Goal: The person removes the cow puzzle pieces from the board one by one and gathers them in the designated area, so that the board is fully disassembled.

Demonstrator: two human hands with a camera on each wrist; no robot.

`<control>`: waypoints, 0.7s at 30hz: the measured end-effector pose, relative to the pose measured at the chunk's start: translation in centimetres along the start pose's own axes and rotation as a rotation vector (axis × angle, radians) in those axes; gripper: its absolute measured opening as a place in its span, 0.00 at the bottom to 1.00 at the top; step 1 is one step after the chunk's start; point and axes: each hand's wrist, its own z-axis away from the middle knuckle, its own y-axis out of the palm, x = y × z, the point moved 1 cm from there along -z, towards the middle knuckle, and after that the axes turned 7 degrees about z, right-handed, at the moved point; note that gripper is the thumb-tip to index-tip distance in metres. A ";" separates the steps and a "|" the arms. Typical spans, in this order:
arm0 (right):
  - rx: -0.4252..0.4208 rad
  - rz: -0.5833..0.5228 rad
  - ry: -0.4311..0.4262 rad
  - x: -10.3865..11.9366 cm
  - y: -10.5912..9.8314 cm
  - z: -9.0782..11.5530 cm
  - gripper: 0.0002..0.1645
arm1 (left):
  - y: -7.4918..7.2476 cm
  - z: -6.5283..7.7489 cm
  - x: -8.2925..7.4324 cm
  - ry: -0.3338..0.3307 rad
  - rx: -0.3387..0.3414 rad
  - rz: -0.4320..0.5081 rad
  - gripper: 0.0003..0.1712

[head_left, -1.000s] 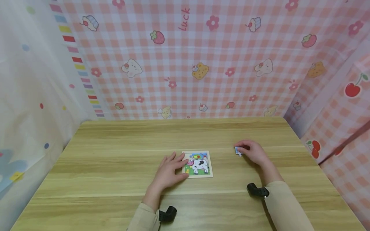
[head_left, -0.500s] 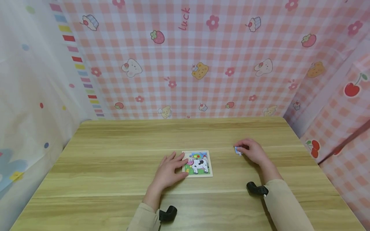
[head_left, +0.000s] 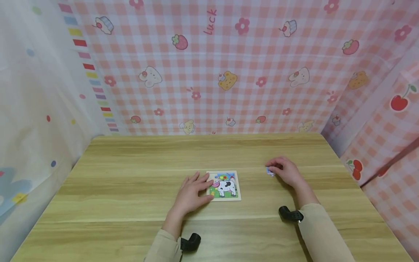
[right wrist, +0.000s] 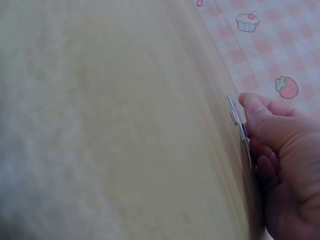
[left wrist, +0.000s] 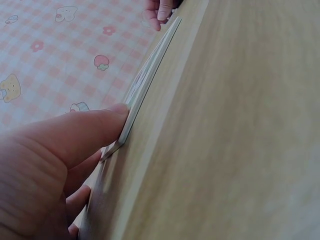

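A square jigsaw puzzle [head_left: 226, 189] with a cow picture lies flat in its pale wooden frame near the middle of the table. My left hand [head_left: 191, 194] rests at its left side, fingers spread, with the thumb and index fingertip on the frame's border. In the left wrist view the thumb [left wrist: 90, 130] presses the near corner from above. Off to the right, my right hand [head_left: 288, 173] pinches a small blue and white puzzle piece [head_left: 270, 171] between thumb and fingers. The right wrist view has this piece [right wrist: 236, 117] nearly edge-on, close over the wood, partly covered by the fingertips.
The wood-grain table [head_left: 147, 156] reaches back to a pink checked cloth [head_left: 212, 72] hung behind it. Pale printed cloths hang at both sides. Black wrist cameras [head_left: 190, 242] stick out from both beige sleeves.
My right hand has shifted very slightly at the same spot, and less of the puzzle piece shows under its fingers. My left hand and the puzzle have stayed in place.
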 end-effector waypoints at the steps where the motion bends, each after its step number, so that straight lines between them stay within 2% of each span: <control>1: -0.005 -0.010 0.001 0.0 -0.1 0.0 0.07 | 0.0 0.0 0.0 0.001 0.000 -0.001 0.29; 9: -0.005 -0.039 -0.010 0.3 -0.8 0.2 0.13 | 0.0 0.0 -0.1 0.002 -0.003 0.000 0.29; 15: 0.000 -0.077 -0.072 2.4 -0.9 0.2 0.15 | -0.1 0.1 -0.5 -0.003 0.005 0.007 0.29; 21: 0.042 -0.105 -0.132 4.9 0.6 -0.3 0.15 | 0.1 -0.3 -1.2 -0.007 0.001 0.005 0.29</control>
